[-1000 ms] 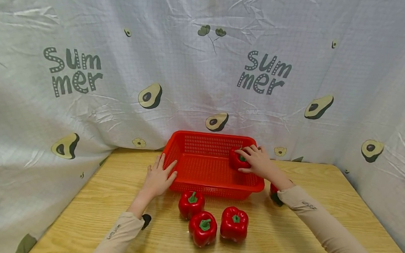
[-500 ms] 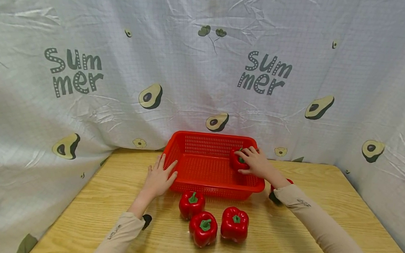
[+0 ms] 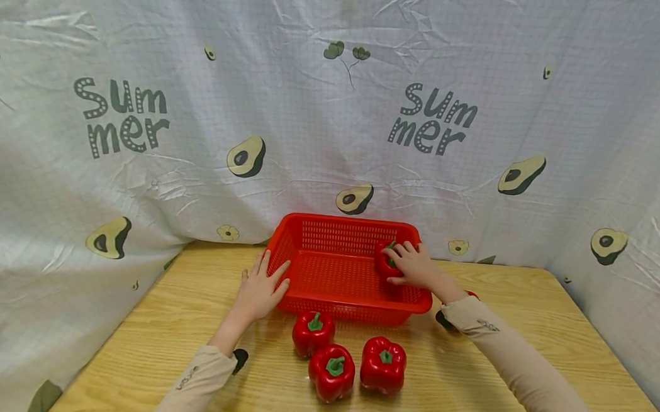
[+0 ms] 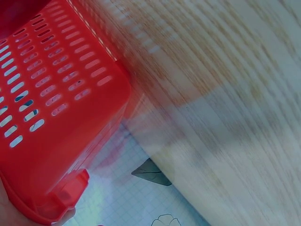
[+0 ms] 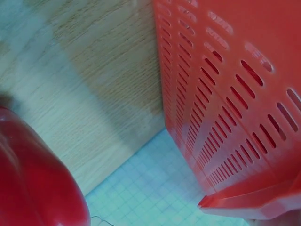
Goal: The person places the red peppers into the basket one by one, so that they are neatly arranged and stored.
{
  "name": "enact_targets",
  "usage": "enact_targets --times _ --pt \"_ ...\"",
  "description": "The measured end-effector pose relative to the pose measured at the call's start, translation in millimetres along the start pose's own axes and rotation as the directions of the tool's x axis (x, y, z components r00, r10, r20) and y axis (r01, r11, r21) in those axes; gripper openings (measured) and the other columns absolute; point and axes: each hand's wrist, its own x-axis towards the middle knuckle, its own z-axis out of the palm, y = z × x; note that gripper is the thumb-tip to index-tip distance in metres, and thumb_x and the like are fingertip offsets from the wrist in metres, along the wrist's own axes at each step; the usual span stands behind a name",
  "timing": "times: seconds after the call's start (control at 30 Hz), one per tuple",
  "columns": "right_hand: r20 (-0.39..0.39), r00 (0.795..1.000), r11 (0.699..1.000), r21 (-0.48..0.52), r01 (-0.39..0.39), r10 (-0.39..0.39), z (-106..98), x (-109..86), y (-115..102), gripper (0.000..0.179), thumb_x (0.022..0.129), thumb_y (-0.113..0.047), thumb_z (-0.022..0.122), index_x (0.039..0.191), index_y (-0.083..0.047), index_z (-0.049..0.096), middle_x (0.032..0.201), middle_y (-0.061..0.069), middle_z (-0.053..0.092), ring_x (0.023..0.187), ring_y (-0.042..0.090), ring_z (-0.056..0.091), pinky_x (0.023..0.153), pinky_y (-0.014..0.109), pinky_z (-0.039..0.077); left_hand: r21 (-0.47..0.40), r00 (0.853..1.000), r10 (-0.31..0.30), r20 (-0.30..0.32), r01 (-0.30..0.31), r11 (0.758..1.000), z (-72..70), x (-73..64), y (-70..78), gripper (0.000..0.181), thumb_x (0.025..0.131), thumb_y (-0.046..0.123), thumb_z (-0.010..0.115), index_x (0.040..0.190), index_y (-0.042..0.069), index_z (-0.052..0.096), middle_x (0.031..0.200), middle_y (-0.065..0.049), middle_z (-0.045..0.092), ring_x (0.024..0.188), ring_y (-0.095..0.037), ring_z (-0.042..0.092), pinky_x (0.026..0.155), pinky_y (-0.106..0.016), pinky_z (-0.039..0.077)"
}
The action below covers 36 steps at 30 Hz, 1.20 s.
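Note:
A red perforated plastic basket (image 3: 337,276) stands at the table's back. My left hand (image 3: 258,293) holds its left rim, thumb toward the inside; in the left wrist view a fingertip (image 4: 68,215) shows past the rim. Inside the basket's right end is a red bell pepper (image 3: 381,259) with a green stem. My right hand (image 3: 416,266) grips it from above, its fingers over the top and partly hiding it. In front of the basket stand three more red bell peppers: one by the wall (image 3: 312,336), one nearer me (image 3: 331,375) and one to the right (image 3: 382,367).
Another red bell pepper (image 5: 33,179) lies right of the basket, mostly hidden by my right wrist in the head view. A white printed cloth (image 3: 312,123) hangs behind the wooden table (image 3: 501,368). Dark wrist cameras sit under both sleeves.
My right hand and forearm have shifted slightly to the left over the pepper in the basket, covering more of the pepper outside. The left hand and the basket stay put.

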Motion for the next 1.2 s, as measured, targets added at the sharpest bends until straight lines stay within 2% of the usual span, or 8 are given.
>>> enact_targets --times 0.17,0.33,0.77,0.97,1.2 --pt "0.017 1.0 0.999 -0.034 0.001 0.0 0.8 0.1 -1.2 0.064 0.076 -0.046 0.063 0.126 -0.009 0.046 0.107 0.012 0.053 0.094 0.029 0.042 0.068 0.039 0.032 0.0 1.0 0.007 -0.014 -0.007 1.0 0.6 -0.2 -0.2 0.045 0.092 0.033 0.039 0.134 0.016 0.042 0.144 -0.027 0.019 0.135 -0.042 0.015 0.095 -0.068 0.022" --pt "0.028 1.0 1.0 -0.023 -0.005 0.006 0.7 0.6 -2.2 0.064 0.076 -0.046 0.063 0.126 -0.01 0.045 0.108 0.011 0.053 0.096 0.028 0.043 0.07 0.04 0.032 0.01 0.999 0.014 -0.028 -0.014 1.0 1.1 -0.6 -1.0 0.044 0.092 0.033 0.04 0.133 0.016 0.043 0.144 -0.027 0.021 0.134 -0.042 0.017 0.094 -0.068 0.024" --pt "0.135 0.991 0.998 0.052 -0.029 0.021 4.1 3.6 -6.4 0.069 0.073 -0.043 0.068 0.126 -0.008 0.042 0.117 0.014 0.051 0.107 0.033 0.042 0.083 0.054 0.034 0.01 0.999 0.02 -0.038 -0.019 1.0 0.9 0.0 -0.5 0.044 0.092 0.03 0.043 0.133 0.016 0.044 0.143 -0.028 0.022 0.134 -0.041 0.018 0.093 -0.068 0.024" --pt "0.138 0.99 0.998 0.057 -0.031 0.023 4.0 3.3 -5.9 0.07 0.071 -0.044 0.069 0.126 -0.009 0.042 0.122 0.014 0.048 0.108 0.033 0.041 0.084 0.056 0.034 0.006 0.999 0.017 -0.031 -0.017 1.0 0.4 -0.9 -0.1 0.044 0.092 0.032 0.041 0.133 0.016 0.044 0.143 -0.027 0.021 0.134 -0.041 0.017 0.094 -0.068 0.024" --pt "0.148 0.989 0.993 0.109 -0.04 0.023 0.4 2.2 -5.7 0.071 0.069 -0.041 0.072 0.125 -0.011 0.043 0.123 0.015 0.046 0.11 0.035 0.04 0.089 0.061 0.031 0.013 1.0 0.015 -0.023 -0.014 1.0 -0.3 -0.7 0.1 0.045 0.092 0.033 0.039 0.133 0.016 0.043 0.144 -0.027 0.021 0.134 -0.041 0.017 0.094 -0.067 0.024"
